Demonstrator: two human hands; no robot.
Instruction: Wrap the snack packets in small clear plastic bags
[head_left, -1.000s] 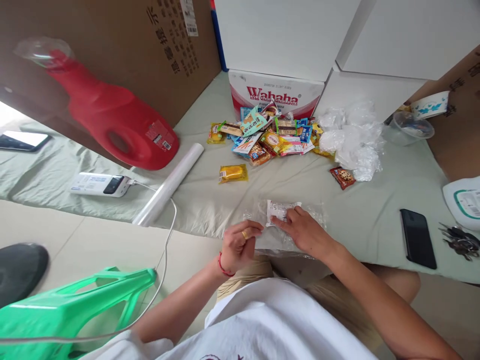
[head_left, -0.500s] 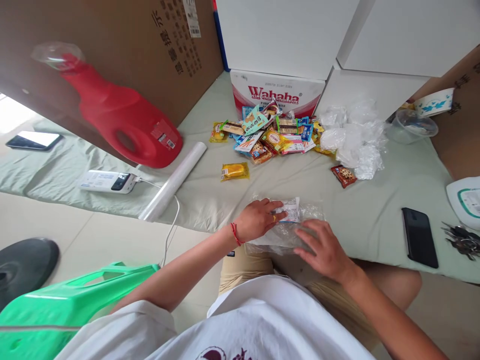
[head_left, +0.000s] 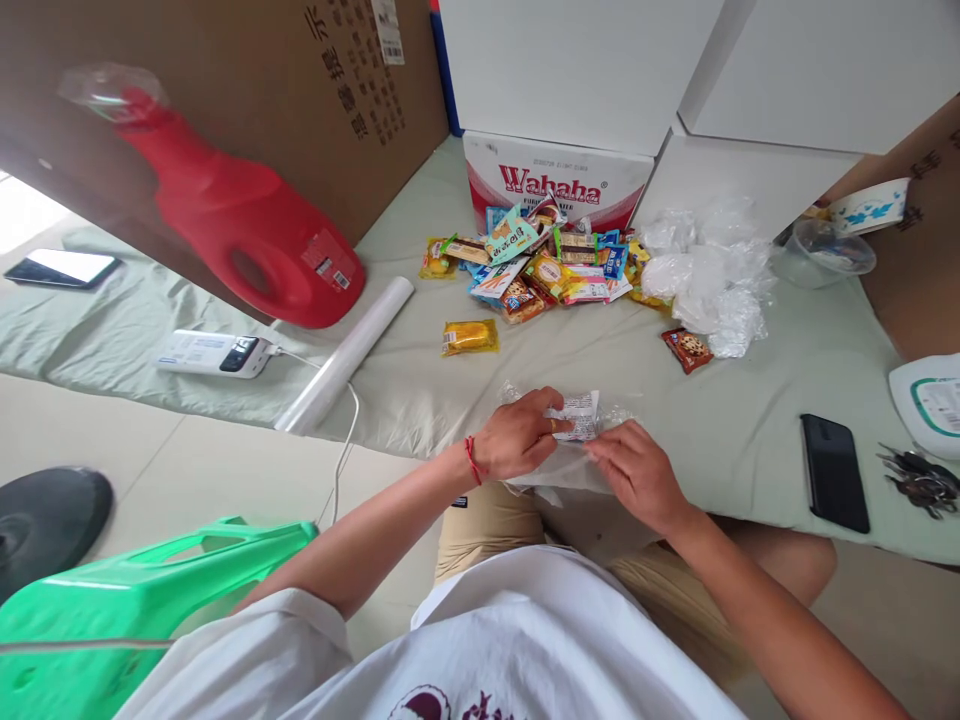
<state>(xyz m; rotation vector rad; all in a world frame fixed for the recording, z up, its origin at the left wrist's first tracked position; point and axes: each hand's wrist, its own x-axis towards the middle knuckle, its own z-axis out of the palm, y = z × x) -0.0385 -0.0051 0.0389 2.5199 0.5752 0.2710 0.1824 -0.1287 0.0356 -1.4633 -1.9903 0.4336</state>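
A small white snack packet (head_left: pixel 579 416) with fine print lies at the front of the cloth-covered surface. Clear plastic film (head_left: pixel 621 412) is spread under and around it. My left hand (head_left: pixel 523 432), with a ring and a red string bracelet, has its bent fingers on the packet's left end, gripping it with the film. On the other side, my right hand (head_left: pixel 639 474) has its fingertips pinched together on the film by the packet's lower right corner. The film's near edge is partly hidden by both hands.
A heap of wrapped snacks (head_left: pixel 555 262) lies before the Wahaba-style printed carton (head_left: pixel 556 165), with film-wrapped bundles (head_left: pixel 705 275) beside it. A yellow packet (head_left: pixel 470 337) and brown cookie packet (head_left: pixel 687 350) lie nearer. A film roll (head_left: pixel 346 352), red jug (head_left: pixel 255 230) and phone (head_left: pixel 835 472) flank them.
My right hand has moved up and left, its spread fingers closing on the film. The film's near part has been drawn up toward the packet. My left fingers have bent more over the packet.
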